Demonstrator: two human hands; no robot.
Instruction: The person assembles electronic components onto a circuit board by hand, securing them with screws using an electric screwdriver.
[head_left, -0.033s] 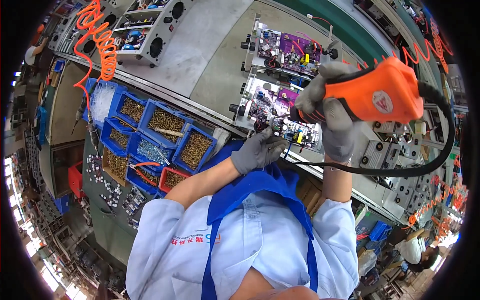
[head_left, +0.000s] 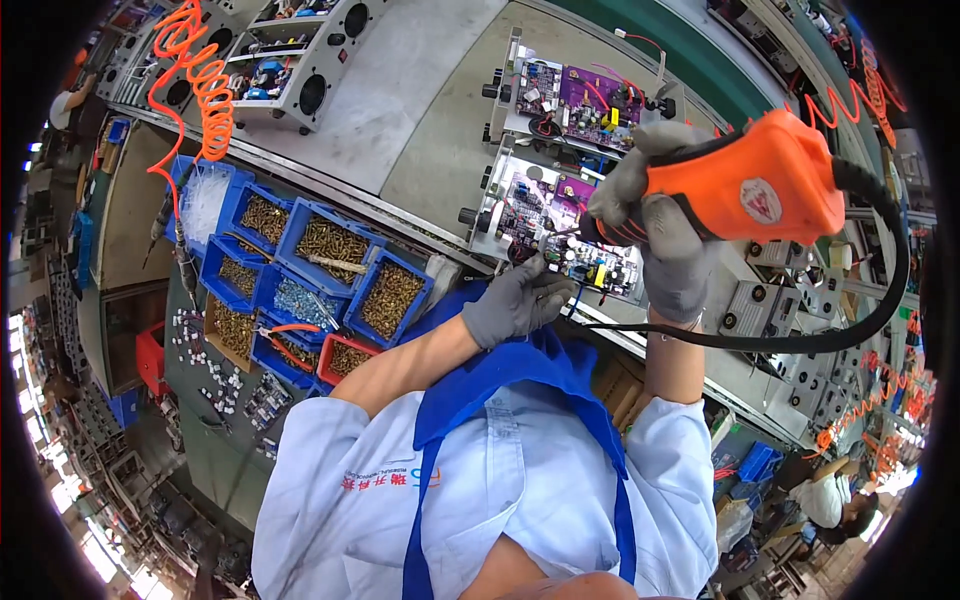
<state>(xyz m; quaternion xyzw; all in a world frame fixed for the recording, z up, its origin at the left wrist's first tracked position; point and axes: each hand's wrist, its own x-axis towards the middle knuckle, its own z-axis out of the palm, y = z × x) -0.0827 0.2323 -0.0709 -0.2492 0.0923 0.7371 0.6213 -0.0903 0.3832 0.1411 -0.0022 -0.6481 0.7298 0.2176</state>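
No visible change between frames

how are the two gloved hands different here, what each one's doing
The right hand is raised and wrapped around the orange power screwdriver; the left hand holds no tool and rests low at the edge of the open chassis. The right hand's fingers curl tightly; the left hand's are looser. Both wear grey gloves.

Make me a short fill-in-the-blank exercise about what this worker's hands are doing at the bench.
1. The right hand grips an electric screwdriver whose body is ____ in colour.
2. Both hands wear ____ gloves.
3. The left hand rests at the edge of the open metal case holding circuit ____.
4. The bins of screws on the person's left are mostly ____.

Missing words: orange; grey; boards; blue
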